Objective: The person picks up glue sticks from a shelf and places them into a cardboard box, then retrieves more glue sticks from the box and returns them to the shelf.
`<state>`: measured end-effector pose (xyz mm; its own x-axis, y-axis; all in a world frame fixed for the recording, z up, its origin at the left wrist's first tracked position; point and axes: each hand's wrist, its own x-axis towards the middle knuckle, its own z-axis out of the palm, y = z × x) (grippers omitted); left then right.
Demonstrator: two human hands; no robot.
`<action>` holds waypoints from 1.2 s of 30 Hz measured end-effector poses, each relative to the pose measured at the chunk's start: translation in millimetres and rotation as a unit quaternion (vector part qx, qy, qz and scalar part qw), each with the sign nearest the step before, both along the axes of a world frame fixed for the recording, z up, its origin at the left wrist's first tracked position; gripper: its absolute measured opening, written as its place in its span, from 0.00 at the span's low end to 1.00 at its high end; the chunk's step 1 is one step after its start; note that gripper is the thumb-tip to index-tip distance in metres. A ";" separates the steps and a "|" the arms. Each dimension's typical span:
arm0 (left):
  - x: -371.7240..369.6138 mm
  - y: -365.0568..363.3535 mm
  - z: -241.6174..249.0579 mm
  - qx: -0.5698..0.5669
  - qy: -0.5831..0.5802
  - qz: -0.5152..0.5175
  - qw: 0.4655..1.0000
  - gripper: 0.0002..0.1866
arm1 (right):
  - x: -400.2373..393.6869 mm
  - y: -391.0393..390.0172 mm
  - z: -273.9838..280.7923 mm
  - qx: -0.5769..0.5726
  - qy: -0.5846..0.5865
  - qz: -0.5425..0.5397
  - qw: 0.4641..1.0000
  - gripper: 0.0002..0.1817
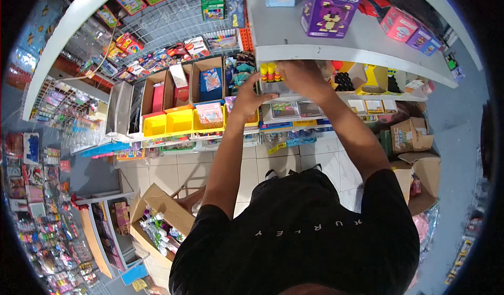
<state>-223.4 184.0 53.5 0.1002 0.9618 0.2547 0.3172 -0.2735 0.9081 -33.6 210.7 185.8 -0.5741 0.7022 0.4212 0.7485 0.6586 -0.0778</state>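
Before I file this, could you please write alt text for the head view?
A person's left hand and right hand reach in under a pale shelf, on either side of yellow tubes. A purple box stands on the shelf; yellow bins sit at left.

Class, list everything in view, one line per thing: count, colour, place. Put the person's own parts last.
Top shelf: one, grey-white, upper right
"BRICKS" box: one, purple, on that shelf
Small boxes: several, pink and purple, right of it
Yellow tubes: at least three, yellow and red, between the hands
Yellow bins: at least three, front of left shelf
Green pack: one, on wire rack
Box of bottles: one, brown, lower left
Cardboard boxes: at least two, brown, right
Small packaged goods: many, multicoloured, far left
Floor tiles: several, whitish, centre
Black shirt: one, bottom centre
Left hand: one, bare, left of tubes
Right hand: one, bare, right of tubes; grip unclear
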 end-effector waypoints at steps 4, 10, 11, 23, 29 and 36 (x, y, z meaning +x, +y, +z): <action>-0.7 -0.5 9.4 0.017 -0.006 -0.033 0.999 0.39 | 30.0 -54.1 5.0 0.026 0.147 0.091 0.985 0.07; 3.5 -1.6 8.6 -0.024 -0.053 -0.038 0.998 0.43 | 125.6 -146.7 -95.9 -0.203 0.168 -0.015 0.965 0.08; 4.9 -2.4 7.0 -0.023 -0.071 -0.046 0.996 0.45 | 148.2 -162.9 -117.0 -0.273 0.145 -0.050 0.950 0.10; 82.0 -155.8 -118.2 -0.143 0.052 0.072 0.986 0.35 | 428.8 -476.8 -474.7 -0.722 0.132 -0.445 0.513 0.17; 212.0 -238.5 -162.9 -0.290 0.085 -0.321 0.898 0.34 | 451.3 -516.5 -452.2 -0.688 0.305 -0.401 0.522 0.10; 409.1 -257.7 -123.2 -0.320 0.190 -0.469 0.801 0.32 | 492.3 -486.3 -468.8 -0.444 0.090 -0.327 0.829 0.16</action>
<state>185.7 -73.8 -69.7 0.8086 0.3388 -0.4810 0.5315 -0.0703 0.8441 458.7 -275.6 -283.0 0.0674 0.9179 -0.3910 0.8464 -0.2601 -0.4647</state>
